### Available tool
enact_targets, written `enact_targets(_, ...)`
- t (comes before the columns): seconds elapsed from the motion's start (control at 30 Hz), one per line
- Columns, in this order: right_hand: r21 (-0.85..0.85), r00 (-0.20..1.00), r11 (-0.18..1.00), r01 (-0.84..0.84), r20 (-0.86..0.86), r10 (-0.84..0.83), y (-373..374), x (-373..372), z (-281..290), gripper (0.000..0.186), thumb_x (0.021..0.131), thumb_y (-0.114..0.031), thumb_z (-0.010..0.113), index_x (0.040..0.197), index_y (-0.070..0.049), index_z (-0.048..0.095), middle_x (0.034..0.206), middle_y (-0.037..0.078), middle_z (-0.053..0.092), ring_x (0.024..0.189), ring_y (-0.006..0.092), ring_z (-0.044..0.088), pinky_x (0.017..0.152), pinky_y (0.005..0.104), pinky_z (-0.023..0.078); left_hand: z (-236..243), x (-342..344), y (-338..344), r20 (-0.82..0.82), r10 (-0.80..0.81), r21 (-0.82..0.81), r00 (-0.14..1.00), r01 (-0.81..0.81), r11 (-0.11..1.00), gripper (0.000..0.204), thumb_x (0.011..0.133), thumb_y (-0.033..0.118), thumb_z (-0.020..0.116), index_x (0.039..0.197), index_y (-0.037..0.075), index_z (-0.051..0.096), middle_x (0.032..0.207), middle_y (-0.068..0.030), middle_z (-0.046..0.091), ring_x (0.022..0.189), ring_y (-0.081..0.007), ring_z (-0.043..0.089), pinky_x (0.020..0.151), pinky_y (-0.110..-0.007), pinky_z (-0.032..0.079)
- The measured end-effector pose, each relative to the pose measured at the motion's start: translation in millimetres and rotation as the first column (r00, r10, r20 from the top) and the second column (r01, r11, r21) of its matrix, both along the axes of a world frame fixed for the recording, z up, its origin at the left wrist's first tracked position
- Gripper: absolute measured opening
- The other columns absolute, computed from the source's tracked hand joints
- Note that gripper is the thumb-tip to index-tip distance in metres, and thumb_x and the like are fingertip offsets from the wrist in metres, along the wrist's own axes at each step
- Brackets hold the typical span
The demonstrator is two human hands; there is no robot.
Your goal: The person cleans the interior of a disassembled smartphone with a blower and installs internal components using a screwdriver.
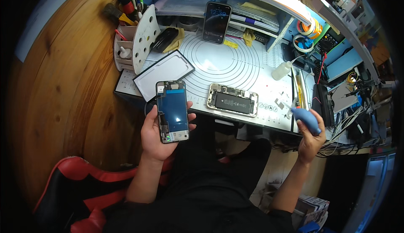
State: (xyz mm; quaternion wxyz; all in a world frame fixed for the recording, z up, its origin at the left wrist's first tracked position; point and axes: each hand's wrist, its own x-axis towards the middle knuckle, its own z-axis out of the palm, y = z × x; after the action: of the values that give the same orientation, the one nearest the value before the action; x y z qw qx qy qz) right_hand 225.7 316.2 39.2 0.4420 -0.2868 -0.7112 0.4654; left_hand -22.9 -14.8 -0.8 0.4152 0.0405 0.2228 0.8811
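My left hand (153, 138) grips a detached phone screen assembly (173, 111), its back with small parts and a dark blue panel turned up, near the desk's front edge. My right hand (310, 138) is closed on a blue rubber air blower (306, 118), whose nozzle points up and left over the mat's right side. Between my hands, an opened phone body (232, 99) lies on the white ringed mat (227, 62), battery and board exposed. A black-rimmed white box piece (164, 69) lies at left behind the screen assembly.
An upright phone (216, 22) stands at the back; a perforated tool organiser (142, 39) is at left. At right are a squeeze bottle (281, 71), tape rolls (309, 29), a multimeter (330, 39) and tangled cables (343, 128). A red-black chair (73, 170) is at lower left.
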Motion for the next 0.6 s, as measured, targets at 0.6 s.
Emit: enact_targets(0.6,-0.105,0.984,0.979,-0.173,-0.048,0.169,-35.2,-43.5,-5.0,0.042,0.074,0.013,0.086,0.113,0.001,0.074,0.111,0.010,0.075,0.105,0.0196,0.069,0.096,0.0317,0.055,-3.8,-4.8,1.1,0.007,0.007,0.003,1.000,-0.007,1.000,0.066,0.110,0.048,0.036,0.155,0.000,0.043,0.149,-0.0277,0.054,0.121,-0.0405,0.064,0.098,-0.055,0.055)
